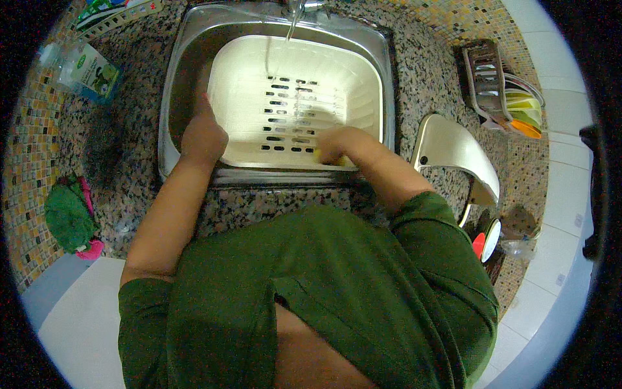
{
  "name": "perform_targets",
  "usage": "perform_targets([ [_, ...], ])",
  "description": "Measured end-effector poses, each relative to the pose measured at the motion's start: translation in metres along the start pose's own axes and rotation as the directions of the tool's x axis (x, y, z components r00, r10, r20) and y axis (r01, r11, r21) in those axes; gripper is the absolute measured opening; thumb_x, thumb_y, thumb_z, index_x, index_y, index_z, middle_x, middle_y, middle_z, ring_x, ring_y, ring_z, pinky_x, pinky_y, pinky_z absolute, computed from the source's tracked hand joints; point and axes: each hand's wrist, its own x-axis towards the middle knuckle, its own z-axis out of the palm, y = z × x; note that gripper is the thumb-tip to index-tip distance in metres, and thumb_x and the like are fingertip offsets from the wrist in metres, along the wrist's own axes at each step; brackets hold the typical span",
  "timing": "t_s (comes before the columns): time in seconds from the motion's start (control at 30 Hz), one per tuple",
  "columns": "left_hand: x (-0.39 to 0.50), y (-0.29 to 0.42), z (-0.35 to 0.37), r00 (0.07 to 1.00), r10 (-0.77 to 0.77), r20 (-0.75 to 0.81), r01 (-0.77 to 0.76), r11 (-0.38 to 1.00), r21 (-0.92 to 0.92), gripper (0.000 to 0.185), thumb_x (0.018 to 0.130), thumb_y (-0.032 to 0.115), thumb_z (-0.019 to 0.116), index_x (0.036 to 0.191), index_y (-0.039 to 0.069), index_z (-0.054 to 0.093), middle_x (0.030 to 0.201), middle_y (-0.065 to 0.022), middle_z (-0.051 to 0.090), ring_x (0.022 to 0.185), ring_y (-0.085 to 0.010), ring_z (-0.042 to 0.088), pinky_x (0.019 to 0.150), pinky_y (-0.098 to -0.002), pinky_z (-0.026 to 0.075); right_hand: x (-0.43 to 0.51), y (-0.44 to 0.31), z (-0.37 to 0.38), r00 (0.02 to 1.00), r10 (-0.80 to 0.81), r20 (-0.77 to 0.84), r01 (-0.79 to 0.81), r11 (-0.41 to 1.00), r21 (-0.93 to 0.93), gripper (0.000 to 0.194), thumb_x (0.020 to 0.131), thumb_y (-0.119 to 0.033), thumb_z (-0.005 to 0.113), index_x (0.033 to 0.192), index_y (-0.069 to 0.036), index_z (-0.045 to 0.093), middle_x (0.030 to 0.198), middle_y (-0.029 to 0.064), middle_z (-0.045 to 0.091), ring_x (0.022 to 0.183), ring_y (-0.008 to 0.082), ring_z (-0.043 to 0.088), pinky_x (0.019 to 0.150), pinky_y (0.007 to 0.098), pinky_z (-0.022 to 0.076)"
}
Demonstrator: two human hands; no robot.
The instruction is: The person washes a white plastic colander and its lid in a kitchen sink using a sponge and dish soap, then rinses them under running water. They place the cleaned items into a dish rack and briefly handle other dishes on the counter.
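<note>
A cream plastic dish drainer basket with rows of slots in its base sits tilted in the stainless steel sink. My left hand grips the basket's left rim. Near the front right corner of the basket, my right hand is blurred and closed around something yellow, apparently a sponge, mostly hidden under the fingers. From the tap at the back, a thin stream of water runs down into the basket.
Right of the sink, a curved cream plastic piece stands on the granite counter, near a dark rack beside several dishes. On the left are a labelled bottle, a plastic basket and a green cloth.
</note>
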Motion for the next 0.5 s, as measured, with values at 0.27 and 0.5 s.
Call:
perform_targets([
  [0.27, -0.001, -0.004, 0.005, 0.989, 0.108, -0.103, -0.109, 0.994, -0.004, 0.072, 0.07, 0.001, 0.043, 0.134, 0.003, 0.01, 0.072, -0.027, 0.057, 0.06, -0.0399, 0.057, 0.057, -0.048, 0.048, -0.031, 0.03, -0.012, 0.98, -0.065, -0.186, 0.051, 0.996, -0.079, 0.028, 0.055, -0.021, 0.063, 0.08, -0.008, 0.065, 0.083, 0.0154, 0.063, 0.073, 0.0316, 0.061, 0.065, 0.0408, 0.0476],
  [0.5, -0.002, 0.005, -0.006, 0.999, -0.008, 0.052, 0.008, 1.0, -0.01, 0.065, 0.07, 0.005, 0.043, 0.13, -0.006, 0.018, 0.083, -0.0294, 0.057, 0.07, -0.0424, 0.057, 0.068, -0.048, 0.046, 0.009, 0.047, -0.061, 0.749, 0.245, -0.616, -0.271, 0.961, 0.053, 0.023, 0.069, -0.02, 0.059, 0.087, -0.006, 0.065, 0.092, 0.0137, 0.063, 0.087, 0.0261, 0.061, 0.076, 0.0421, 0.0477],
])
